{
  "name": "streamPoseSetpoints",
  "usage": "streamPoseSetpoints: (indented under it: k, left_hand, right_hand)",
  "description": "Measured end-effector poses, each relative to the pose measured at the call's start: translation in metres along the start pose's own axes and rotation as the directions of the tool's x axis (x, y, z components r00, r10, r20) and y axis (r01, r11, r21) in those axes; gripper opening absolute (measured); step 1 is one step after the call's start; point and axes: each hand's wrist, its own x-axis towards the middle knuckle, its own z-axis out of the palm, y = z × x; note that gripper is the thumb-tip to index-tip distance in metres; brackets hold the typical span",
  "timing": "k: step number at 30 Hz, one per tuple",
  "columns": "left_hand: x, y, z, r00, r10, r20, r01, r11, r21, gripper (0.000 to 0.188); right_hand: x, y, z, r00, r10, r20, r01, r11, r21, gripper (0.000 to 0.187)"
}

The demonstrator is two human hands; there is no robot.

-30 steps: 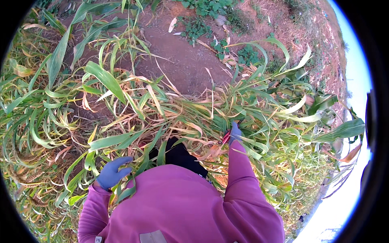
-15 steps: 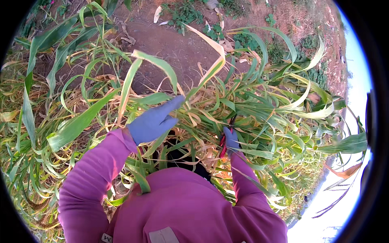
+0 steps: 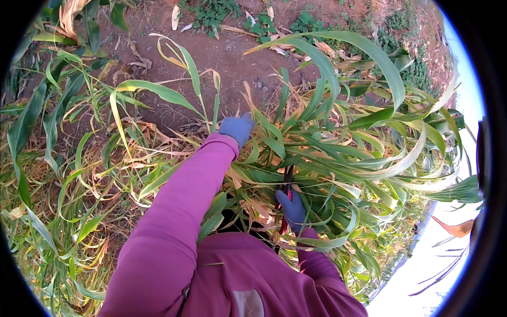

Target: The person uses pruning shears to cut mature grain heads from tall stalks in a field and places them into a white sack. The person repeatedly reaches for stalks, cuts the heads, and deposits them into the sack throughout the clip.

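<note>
My left hand (image 3: 236,130), in a blue glove, reaches forward among the leaves at the edge of the bare soil; its fingers are turned down and hidden, so I cannot tell whether they grip. Long green and yellowing leaves (image 3: 163,93) rise just left of it. My right hand (image 3: 293,210), also gloved in blue, is closed on red-handled pruning shears (image 3: 284,227), whose dark blades point away from me into the foliage. Around that hand lies a thick bunch of long green leaves (image 3: 338,164), fanning out to the right and partly covering the wrist.
Reddish-brown soil (image 3: 222,63) stretches beyond the plants, with dry husks (image 3: 175,18) and low green weeds (image 3: 211,15) on it. Tangled, drying stalks and leaves (image 3: 105,211) cover the left side. A broad leaf (image 3: 455,189) sticks out at the far right.
My left hand has moved forward and right, from open with fingers spread to reaching down among the leaves. My right hand has shifted slightly left and nearer, still holding the shears.
</note>
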Motion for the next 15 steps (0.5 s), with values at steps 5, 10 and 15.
streamPoseSetpoints:
  k: [5, 10, 15]
  left_hand:
    - [0.025, -0.009, 0.046, 0.963, 0.208, -0.171, -0.183, 0.971, 0.151, 0.032]
    - [-0.006, -0.031, 0.003, 0.994, 0.106, -0.015, -0.104, 0.992, 0.065, 0.023]
    - [-0.084, -0.075, -0.014, 0.986, 0.121, -0.112, -0.142, 0.971, -0.194, 0.025]
  right_hand:
    - [0.008, -0.01, -0.008, 0.981, -0.079, 0.177, 0.118, 0.968, -0.221, 0.026]
    - [0.018, -0.031, -0.015, 0.917, 0.024, 0.399, 0.122, 0.934, -0.337, 0.046]
    - [0.026, -0.045, 0.017, 0.828, 0.083, 0.555, -0.097, 0.995, -0.004, 0.048]
